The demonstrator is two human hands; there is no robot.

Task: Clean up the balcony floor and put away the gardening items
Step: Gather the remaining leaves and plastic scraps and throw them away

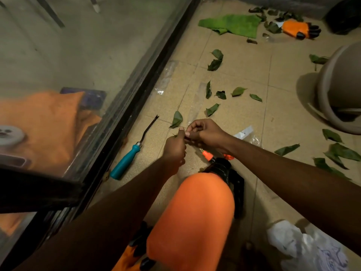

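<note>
- Left grip (174,147): one; clenched, thumb up, round a small leaf scrap (173,135) of which only the tip shows.
- Right grip (203,132): one; fingers curled, tips touching the left thumb; cannot tell whether it holds anything.
- Leaves: over a dozen loose on the floor (283,114); the nearest leaf (176,119) lies just beyond the grips, the others beyond and to the right.
- Weeder (127,161): one, teal handle, left of the grips, beside the glass door track (148,75).
- Sprayer (195,212): one, orange with a black head, below the grips, partly hidden by the right forearm.
- Glove (298,29): one, orange and black, far beyond.
- Green cloth (230,25): one, far beyond.
- Beige bin (336,85): one, far right.
- White bag (302,245): one, crumpled, near right.
</note>
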